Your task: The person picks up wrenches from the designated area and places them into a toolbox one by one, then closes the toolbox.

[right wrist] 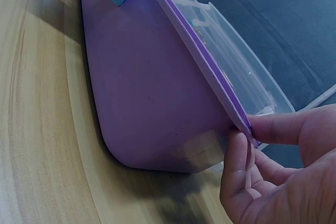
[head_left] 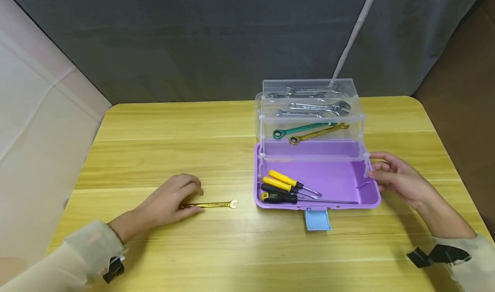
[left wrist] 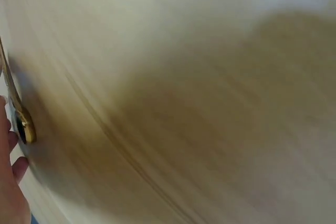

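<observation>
My left hand (head_left: 164, 201) is low over a gold wrench (head_left: 214, 204) on the table. Its thumb and fingers stand apart on either side of the handle, and the palm hides part of it. In the left wrist view the wrench's ring end (left wrist: 25, 127) shows beside the fingertips. At the right, my right hand (head_left: 404, 178) pinches the rim of a purple toolbox (head_left: 377, 197) between thumb and fingers. Clear tiered trays (head_left: 309, 85) stand raised at the box's back. Several screwdrivers (head_left: 284, 178) with yellow or black handles lie in the purple base.
A green wrench (head_left: 297, 130), a gold ratchet wrench (head_left: 317, 134) and several silver wrenches (head_left: 315, 107) lie in the clear trays. The light blue latch (head_left: 318, 220) hangs down at the box's front. Dark cloth (head_left: 174, 42) rises behind the wooden table (head_left: 154, 146).
</observation>
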Motion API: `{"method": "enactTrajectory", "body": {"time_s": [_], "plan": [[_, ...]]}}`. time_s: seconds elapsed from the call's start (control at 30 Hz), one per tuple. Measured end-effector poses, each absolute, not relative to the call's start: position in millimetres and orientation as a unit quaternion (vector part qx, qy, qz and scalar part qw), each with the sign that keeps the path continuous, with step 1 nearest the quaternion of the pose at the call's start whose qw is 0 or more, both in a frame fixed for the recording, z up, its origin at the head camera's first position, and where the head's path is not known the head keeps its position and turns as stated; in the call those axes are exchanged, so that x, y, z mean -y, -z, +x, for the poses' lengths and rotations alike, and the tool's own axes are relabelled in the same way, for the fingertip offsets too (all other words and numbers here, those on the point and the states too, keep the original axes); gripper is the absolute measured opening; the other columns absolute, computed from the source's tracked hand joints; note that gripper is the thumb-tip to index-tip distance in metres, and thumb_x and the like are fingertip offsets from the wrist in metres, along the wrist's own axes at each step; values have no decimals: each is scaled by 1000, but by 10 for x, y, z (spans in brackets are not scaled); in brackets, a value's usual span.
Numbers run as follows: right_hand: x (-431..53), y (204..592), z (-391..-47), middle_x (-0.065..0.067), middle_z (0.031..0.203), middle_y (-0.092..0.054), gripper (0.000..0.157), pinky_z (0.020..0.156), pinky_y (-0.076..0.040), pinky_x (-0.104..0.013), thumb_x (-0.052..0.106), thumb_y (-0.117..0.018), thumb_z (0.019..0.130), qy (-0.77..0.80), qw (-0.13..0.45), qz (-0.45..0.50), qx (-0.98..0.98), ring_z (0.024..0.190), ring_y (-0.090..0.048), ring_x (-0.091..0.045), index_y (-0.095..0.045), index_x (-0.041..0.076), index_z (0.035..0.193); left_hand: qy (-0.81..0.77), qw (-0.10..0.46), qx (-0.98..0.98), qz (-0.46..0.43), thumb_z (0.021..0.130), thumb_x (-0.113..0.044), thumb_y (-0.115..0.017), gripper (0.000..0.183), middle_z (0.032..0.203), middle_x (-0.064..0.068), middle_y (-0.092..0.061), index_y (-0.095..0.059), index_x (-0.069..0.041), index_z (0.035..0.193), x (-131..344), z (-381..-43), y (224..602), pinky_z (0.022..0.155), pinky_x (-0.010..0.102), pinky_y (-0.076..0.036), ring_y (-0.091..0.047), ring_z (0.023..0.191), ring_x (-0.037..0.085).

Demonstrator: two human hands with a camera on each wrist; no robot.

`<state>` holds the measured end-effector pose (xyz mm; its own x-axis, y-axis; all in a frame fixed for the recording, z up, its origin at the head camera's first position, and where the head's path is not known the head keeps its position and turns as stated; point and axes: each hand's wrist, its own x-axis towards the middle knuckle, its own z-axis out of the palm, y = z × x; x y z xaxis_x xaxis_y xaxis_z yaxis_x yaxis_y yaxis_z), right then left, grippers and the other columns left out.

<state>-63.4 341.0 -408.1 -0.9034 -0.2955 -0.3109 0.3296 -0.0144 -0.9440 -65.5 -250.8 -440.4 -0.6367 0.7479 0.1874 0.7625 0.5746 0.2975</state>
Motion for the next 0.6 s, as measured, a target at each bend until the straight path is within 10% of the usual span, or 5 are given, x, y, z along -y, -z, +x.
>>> {"method": "enactTrajectory", "body": {"time_s": [0.3, 0.6], "plan": [[-3411, 4074, -629, 0, 96, -69, 42, 66, -55, -28, -9, -54, 99, 709, 220, 19, -670, 82, -66, -15, -61, 25, 122, 148, 67, 870, -466, 100, -51, -61, 35, 96, -7, -54, -55, -21, 83, 2611, -718, 4460, 73, 34, -47, -50, 87, 11], [-3402, 4061, -629, 0, 96, -68, 42, 66, -55, -28, -9, -54, 99, 706, 218, 20, -674, 82, -65, -14, -61, 26, 122, 152, 40, 895, -417, 89, -48, -77, 32, 89, -10, -50, -58, -21, 85, 2660, -756, 4425, 68, 29, -42, -43, 78, 6]]}}
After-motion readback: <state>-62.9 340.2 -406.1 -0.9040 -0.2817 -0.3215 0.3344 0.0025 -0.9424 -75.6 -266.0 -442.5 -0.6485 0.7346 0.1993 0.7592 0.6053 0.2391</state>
